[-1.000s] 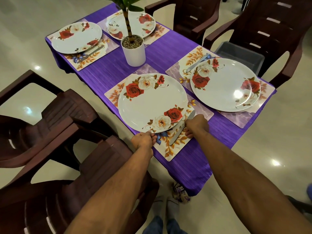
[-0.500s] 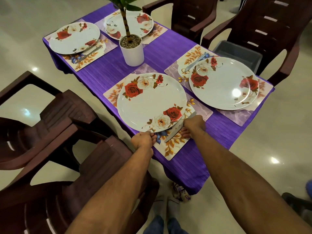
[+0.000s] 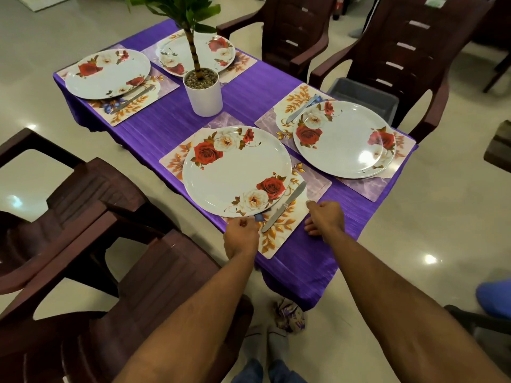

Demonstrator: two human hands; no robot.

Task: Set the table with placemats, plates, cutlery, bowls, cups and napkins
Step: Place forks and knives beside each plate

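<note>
Four placemats, plates (image 3: 237,170) and at least three knives (image 3: 284,207) lay set; left hand (image 3: 241,237) pinched the nearest plate's rim, right hand (image 3: 325,218) curled empty beside the mat, while bowls, cups and napkins remained unseen.

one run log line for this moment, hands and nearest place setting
left hand: at near plate rim | right hand: curled, holding nothing, beside placemat | knife: on placemat, untouched

Glossy near plate (image 3: 235,172) is gleaming on a sheeny purple cloth (image 3: 304,261); the metal knife (image 3: 284,207) is shining dully.
</note>
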